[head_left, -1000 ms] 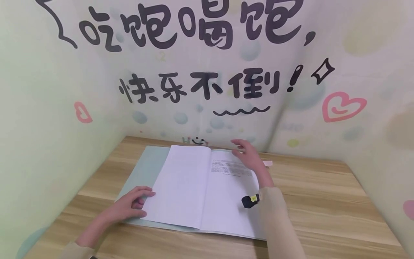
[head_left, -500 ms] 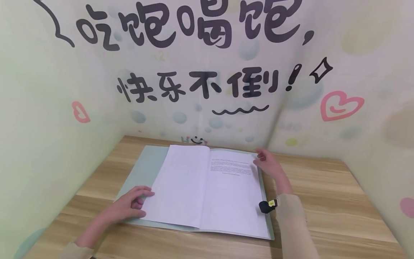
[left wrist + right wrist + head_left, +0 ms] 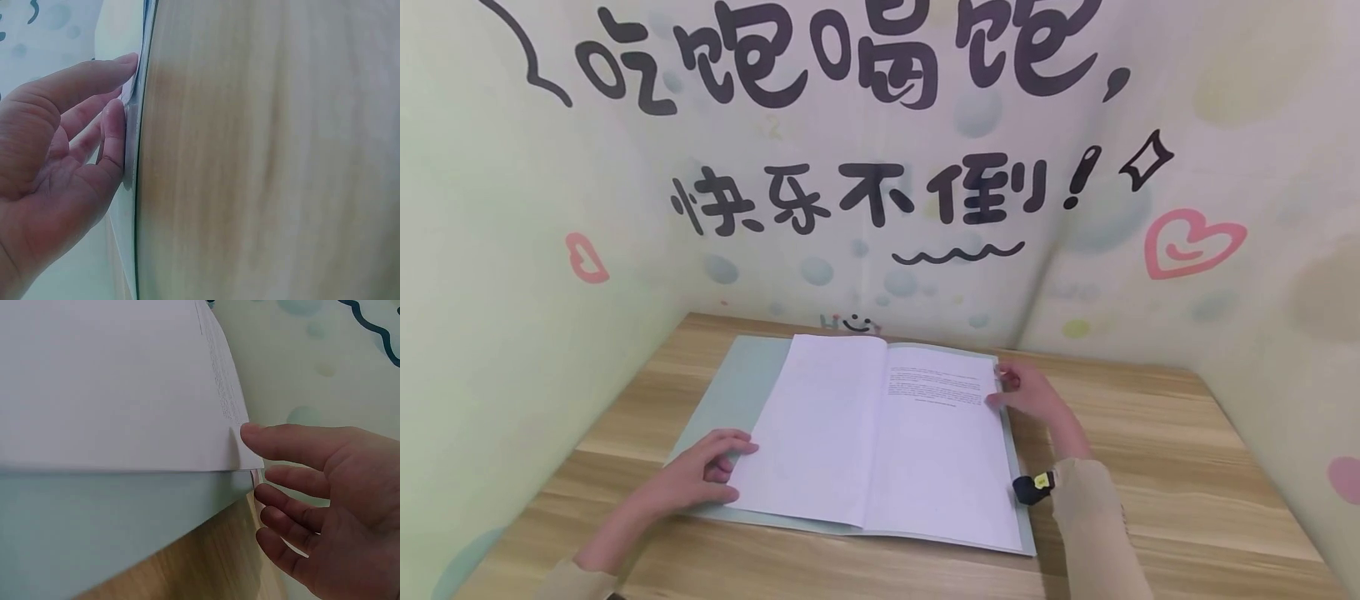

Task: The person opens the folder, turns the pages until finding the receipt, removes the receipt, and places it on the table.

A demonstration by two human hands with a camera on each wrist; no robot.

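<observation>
An open book (image 3: 940,467) with white pages and a pale blue cover (image 3: 741,383) lies on the table. Its right page carries a short block of print near the top; the left page (image 3: 812,425) looks blank. My left hand (image 3: 696,475) rests at the left page's outer edge with fingers loosely bent. In the left wrist view, this hand's thumb and fingertips (image 3: 114,115) lie along the book's edge. Over at the right page's upper outer corner is my right hand (image 3: 1033,392). Its thumb (image 3: 253,434) touches the page edge, while the other fingers spread loosely just beyond it.
The wood-grain table (image 3: 1150,483) extends around the book on every side. A printed wall covering (image 3: 865,275) with large black characters, hearts and bubbles stands directly behind the table. A dark camera mount (image 3: 1032,487) sits at the right wrist.
My right hand has moved right from above the page's top, then slightly toward me, to the right page's outer edge. The left hand stays in place.
</observation>
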